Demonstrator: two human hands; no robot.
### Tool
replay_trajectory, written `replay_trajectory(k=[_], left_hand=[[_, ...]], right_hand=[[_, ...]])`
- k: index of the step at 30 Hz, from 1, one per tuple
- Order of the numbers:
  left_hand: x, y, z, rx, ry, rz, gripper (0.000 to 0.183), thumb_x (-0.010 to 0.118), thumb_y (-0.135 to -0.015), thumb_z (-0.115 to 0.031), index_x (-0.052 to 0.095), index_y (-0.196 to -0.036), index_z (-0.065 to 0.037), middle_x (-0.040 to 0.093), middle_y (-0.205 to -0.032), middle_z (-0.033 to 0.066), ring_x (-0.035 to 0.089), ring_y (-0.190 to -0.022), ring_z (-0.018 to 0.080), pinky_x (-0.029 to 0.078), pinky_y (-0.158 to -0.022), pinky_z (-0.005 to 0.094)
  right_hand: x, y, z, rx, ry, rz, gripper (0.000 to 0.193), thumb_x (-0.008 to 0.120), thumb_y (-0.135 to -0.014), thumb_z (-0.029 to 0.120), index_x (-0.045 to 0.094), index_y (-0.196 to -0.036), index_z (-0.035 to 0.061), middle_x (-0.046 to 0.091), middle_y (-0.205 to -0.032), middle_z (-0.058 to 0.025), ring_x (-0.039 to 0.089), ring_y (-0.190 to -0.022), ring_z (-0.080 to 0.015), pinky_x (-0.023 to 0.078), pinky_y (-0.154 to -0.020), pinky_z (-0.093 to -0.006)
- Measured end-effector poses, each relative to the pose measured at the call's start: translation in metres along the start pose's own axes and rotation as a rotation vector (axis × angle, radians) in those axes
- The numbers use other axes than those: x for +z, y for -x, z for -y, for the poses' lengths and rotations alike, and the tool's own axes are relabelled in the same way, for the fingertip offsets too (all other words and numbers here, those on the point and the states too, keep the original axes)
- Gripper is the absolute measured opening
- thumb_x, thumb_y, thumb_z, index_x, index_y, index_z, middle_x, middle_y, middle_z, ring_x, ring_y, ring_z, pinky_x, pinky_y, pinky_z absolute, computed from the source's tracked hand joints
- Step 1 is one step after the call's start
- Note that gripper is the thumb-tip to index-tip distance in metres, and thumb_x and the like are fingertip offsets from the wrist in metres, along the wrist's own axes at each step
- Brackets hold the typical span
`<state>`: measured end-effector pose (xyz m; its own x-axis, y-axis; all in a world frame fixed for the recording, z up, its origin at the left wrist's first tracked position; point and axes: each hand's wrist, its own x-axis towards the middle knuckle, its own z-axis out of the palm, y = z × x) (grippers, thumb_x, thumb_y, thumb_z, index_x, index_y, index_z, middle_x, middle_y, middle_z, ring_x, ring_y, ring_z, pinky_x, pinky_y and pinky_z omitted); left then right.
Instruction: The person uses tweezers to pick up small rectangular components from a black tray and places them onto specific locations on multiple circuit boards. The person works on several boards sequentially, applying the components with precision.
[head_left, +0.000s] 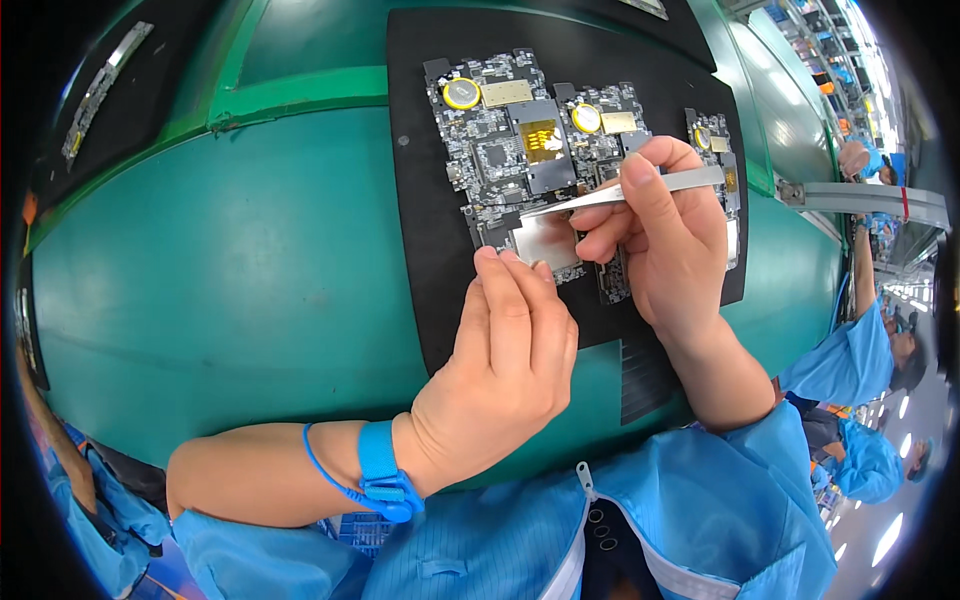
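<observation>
My right hand (670, 225) pinches silver tweezers (680, 181), their tips at the upper edge of a shiny metal shield plate (548, 242) on a circuit board (490, 157). The board lies on a black mat (420, 240) and carries a round coin cell (461, 94) and a dark square part with amber film (541, 142). My left hand (505, 350) rests its fingertips along the board's lower edge, at the plate; whether it grips anything is hidden. Around my left wrist is a blue strap (378, 452) with a cord. My right hand partly covers a second board (600, 130).
A third circuit board (704, 130) lies at the mat's right side. The mat is on a green bench top (250, 270). Another black mat with a narrow board (105, 90) sits far left. A metal bar (860, 200) stands at the right, with co-workers in blue (850, 355) beyond it.
</observation>
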<state>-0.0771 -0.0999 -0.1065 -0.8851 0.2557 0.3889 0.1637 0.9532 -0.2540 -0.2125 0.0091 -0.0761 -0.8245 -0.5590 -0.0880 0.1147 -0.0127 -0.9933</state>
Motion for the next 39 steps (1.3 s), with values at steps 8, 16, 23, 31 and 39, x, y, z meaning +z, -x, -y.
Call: replay_trajectory(k=[8,16,23,31,39], left_hand=[[-0.003,0.003,0.006,-0.001,0.029,0.005,0.038,0.057,-0.08,-0.024,0.062,-0.096,0.009,0.059,-0.094,0.0253,0.06,-0.093,0.0379,0.053,-0.079,0.0368],[-0.006,0.008,0.008,-0.055,0.075,-0.027,0.028,0.059,-0.079,-0.019,0.061,-0.091,0.006,0.059,-0.094,0.0239,0.06,-0.09,0.0348,0.053,-0.075,0.0345],[-0.001,0.008,0.01,-0.171,0.25,-0.114,0.02,0.064,-0.074,-0.013,0.057,-0.086,0.001,0.055,-0.107,0.0284,0.056,-0.088,0.034,0.05,-0.071,0.0343],[-0.007,0.006,0.015,-0.174,0.358,0.007,0.039,0.069,-0.067,-0.021,0.057,-0.095,0.002,0.047,-0.119,0.0355,0.052,-0.096,0.0379,0.047,-0.076,0.0393],[-0.006,0.009,0.013,-0.143,0.299,0.011,0.044,0.068,-0.07,-0.024,0.058,-0.102,0.006,0.049,-0.118,0.0347,0.053,-0.099,0.0385,0.049,-0.08,0.0383]], right_hand=[[0.007,0.0,-0.002,-0.033,0.027,0.009,0.021,0.049,-0.097,0.019,0.039,-0.106,0.002,0.064,-0.074,-0.0155,0.064,-0.057,-0.0151,0.051,-0.052,-0.0218],[0.013,0.002,-0.001,-0.033,0.022,0.014,0.021,0.049,-0.097,0.019,0.038,-0.105,0.0022,0.064,-0.074,-0.015,0.064,-0.057,-0.015,0.051,-0.052,-0.0216],[0.017,0.005,0.001,-0.036,0.015,0.013,0.022,0.049,-0.097,0.019,0.038,-0.105,0.0019,0.063,-0.074,-0.0143,0.064,-0.057,-0.0147,0.051,-0.052,-0.021],[0.017,0.004,0.0,-0.032,-0.009,0.007,0.022,0.049,-0.096,0.018,0.038,-0.105,0.0018,0.063,-0.074,-0.0136,0.064,-0.057,-0.014,0.052,-0.052,-0.0208],[0.013,0.008,-0.009,-0.189,0.023,0.001,0.018,0.046,-0.097,0.015,0.037,-0.105,0.0014,0.062,-0.076,-0.0145,0.064,-0.06,-0.0144,0.052,-0.053,-0.0219]])
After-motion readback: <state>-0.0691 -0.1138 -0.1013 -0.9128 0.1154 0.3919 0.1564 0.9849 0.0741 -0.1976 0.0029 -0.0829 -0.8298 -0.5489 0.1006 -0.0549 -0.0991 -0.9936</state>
